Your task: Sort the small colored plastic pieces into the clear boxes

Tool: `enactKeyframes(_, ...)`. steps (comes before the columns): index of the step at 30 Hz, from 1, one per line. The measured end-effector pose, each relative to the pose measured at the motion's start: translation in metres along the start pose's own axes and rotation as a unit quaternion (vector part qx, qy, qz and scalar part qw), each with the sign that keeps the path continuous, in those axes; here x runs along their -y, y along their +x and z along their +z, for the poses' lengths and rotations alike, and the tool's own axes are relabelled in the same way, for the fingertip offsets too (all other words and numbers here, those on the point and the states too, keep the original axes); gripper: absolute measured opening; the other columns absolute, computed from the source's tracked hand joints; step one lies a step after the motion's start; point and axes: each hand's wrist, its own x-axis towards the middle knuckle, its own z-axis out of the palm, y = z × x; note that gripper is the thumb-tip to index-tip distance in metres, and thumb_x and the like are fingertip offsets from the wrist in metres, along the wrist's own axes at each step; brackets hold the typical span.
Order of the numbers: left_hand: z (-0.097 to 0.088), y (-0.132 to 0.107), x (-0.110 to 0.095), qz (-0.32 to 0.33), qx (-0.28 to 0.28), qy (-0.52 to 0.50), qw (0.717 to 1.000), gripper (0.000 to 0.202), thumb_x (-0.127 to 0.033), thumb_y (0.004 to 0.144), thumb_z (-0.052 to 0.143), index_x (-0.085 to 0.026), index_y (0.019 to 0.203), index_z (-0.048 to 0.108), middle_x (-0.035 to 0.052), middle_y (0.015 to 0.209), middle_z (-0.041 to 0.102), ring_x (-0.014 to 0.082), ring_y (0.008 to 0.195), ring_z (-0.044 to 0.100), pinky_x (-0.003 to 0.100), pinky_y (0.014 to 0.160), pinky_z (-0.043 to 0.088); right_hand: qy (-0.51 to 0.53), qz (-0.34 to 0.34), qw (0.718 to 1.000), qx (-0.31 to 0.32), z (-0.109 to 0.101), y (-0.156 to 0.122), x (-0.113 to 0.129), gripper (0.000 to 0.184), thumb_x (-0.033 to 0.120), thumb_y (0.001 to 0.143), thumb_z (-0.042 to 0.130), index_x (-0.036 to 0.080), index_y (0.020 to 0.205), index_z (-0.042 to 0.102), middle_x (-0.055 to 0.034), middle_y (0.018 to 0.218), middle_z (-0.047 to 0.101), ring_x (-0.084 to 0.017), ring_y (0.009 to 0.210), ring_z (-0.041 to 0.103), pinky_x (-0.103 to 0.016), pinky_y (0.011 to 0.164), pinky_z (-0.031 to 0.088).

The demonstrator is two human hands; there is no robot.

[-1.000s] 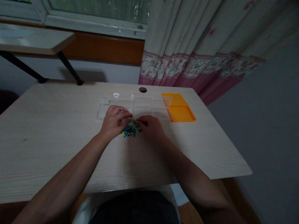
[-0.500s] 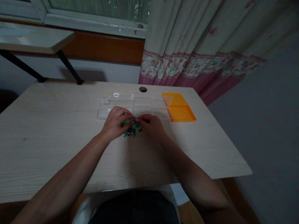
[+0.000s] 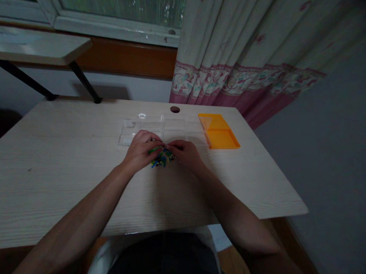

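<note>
A small heap of blue, green, yellow and dark pieces (image 3: 162, 159) lies on the table, too small to tell what kind they are. Over the heap's left side is my left hand (image 3: 142, 150), its thumb and fingers pinched together. My right hand (image 3: 185, 153) comes in from the right, and its closed fingertips meet those of the left just above the pieces. Whatever the fingertips hold is too small to make out. Behind both hands lies a clear plastic compartment box (image 3: 174, 124), partly covered by them.
An open orange tray or case (image 3: 224, 138) lies at the right, overlapping the clear box's right end. The wooden table (image 3: 113, 206) has a round cable hole (image 3: 175, 109) near its back edge. A raised shelf (image 3: 37, 44) on black legs stands at the back left; a curtain (image 3: 228, 57) hangs behind.
Both hands stay in almost the same place above the heap. The fingertips have drawn slightly closer together; the boxes have not moved.
</note>
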Motion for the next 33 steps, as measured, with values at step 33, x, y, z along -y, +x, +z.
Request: enactKeyframes(33, 0.0013, -0.0002, 0.0056, -0.033, -0.052, 0.041, 0.997, 0.015, -0.030, 0.091, 0.061, -0.025, 0.097, 0.073, 0.0036, 0.098, 0.068, 0.0209, 0.096, 0.055, 0.040, 0.090, 0.045, -0.032, -0.019, 0.999, -0.012, -0.0002, 0.0016, -0.0021, 0.030, 0.042, 0.082, 0.062, 0.016, 0.085, 0.075, -0.0006, 0.069, 0.068, -0.012, 0.062, 0.058, -0.022, 0.058, 0.042)
